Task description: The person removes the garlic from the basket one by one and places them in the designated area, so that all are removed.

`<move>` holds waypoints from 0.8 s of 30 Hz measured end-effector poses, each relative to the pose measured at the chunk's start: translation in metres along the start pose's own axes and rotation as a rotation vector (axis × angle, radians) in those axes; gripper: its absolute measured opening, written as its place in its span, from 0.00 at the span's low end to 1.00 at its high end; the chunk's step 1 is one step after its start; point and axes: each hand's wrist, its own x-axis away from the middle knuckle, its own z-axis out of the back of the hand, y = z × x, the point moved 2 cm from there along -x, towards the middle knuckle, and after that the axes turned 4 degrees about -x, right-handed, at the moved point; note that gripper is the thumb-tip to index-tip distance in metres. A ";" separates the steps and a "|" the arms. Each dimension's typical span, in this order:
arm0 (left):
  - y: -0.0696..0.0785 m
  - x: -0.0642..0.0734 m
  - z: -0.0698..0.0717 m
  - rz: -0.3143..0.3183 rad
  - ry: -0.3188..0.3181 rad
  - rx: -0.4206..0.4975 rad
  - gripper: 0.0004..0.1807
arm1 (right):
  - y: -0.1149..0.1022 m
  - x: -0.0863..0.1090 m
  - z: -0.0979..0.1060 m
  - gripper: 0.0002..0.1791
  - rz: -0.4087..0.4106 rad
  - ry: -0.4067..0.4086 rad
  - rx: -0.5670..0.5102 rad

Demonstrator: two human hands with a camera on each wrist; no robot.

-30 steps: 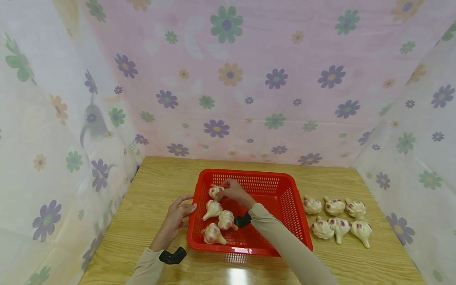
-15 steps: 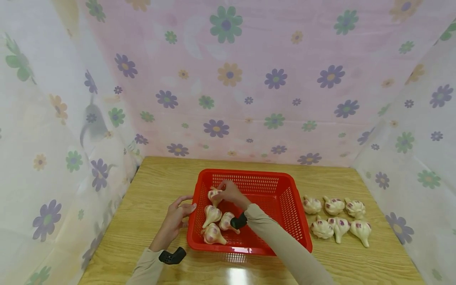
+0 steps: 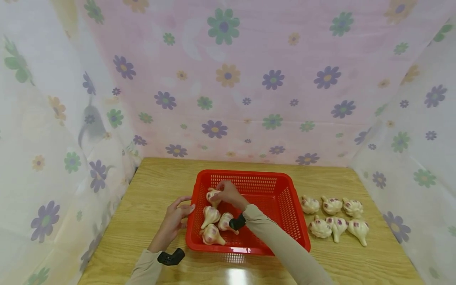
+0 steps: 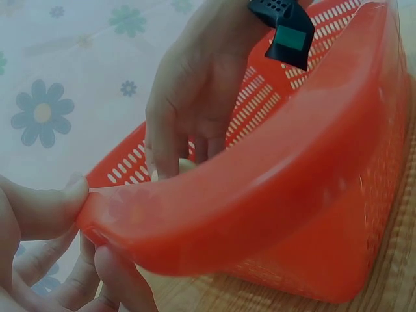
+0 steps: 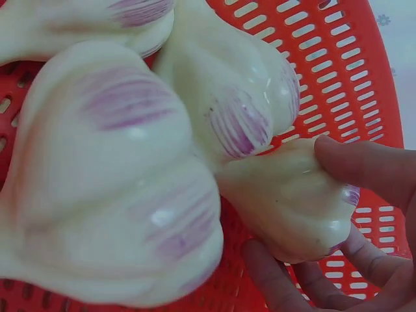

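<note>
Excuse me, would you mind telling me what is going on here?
A person's right hand holds a garlic bulb inside a red basket, while the left hand grips the basket's rim. Three other bulbs lie in the basket, and six more sit on the table to its right.

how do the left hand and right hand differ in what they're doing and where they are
The left hand grips the rim of the red basket; the right hand holds a garlic bulb. The left hand is at the basket's left side; the right hand reaches inside. Both wrists carry a black device.
</note>
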 end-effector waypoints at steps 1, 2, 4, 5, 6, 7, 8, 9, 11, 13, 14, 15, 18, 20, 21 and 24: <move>0.000 0.000 0.000 -0.001 0.000 -0.003 0.23 | 0.000 0.001 0.001 0.22 0.005 0.001 -0.002; 0.000 0.000 0.000 0.001 0.001 -0.005 0.23 | 0.000 0.001 0.002 0.22 0.015 0.002 -0.005; 0.000 0.000 0.000 0.003 0.003 -0.010 0.23 | -0.002 0.003 0.005 0.22 0.024 0.005 -0.005; -0.001 0.000 0.001 0.004 0.004 -0.011 0.23 | -0.002 0.004 0.006 0.21 0.027 0.008 -0.003; -0.001 0.000 0.001 0.004 0.006 -0.011 0.23 | -0.002 0.005 0.008 0.21 0.029 0.008 -0.001; -0.001 0.000 0.001 0.005 0.008 -0.011 0.23 | -0.003 0.006 0.010 0.21 0.030 0.011 0.005; -0.001 0.000 0.002 0.008 0.011 -0.009 0.23 | -0.004 0.007 0.012 0.21 0.030 0.012 0.009; -0.002 0.000 0.002 0.009 0.012 -0.010 0.23 | -0.005 0.008 0.014 0.21 0.025 0.014 0.012; -0.002 0.000 0.002 0.009 0.013 -0.008 0.23 | -0.007 0.012 0.019 0.21 0.030 0.012 0.016; -0.003 0.000 0.003 0.009 0.015 -0.007 0.23 | -0.009 0.015 0.025 0.21 0.042 0.008 0.022; -0.003 0.000 0.003 0.008 0.014 -0.004 0.23 | -0.010 0.017 0.027 0.21 0.048 0.004 0.018; -0.003 0.000 0.003 0.006 0.014 -0.001 0.23 | -0.010 0.018 0.030 0.21 0.053 0.002 0.019; -0.003 0.000 0.003 0.003 0.013 0.000 0.23 | -0.012 0.024 0.038 0.20 0.067 0.001 0.020; -0.003 -0.001 0.003 0.005 0.011 -0.003 0.23 | -0.012 0.027 0.044 0.20 0.066 0.007 0.018; -0.003 -0.001 0.002 0.007 0.011 -0.007 0.23 | -0.013 0.029 0.047 0.19 0.069 0.009 0.020; -0.001 0.000 0.001 0.009 0.008 -0.012 0.23 | -0.013 0.034 0.056 0.19 0.075 0.023 0.025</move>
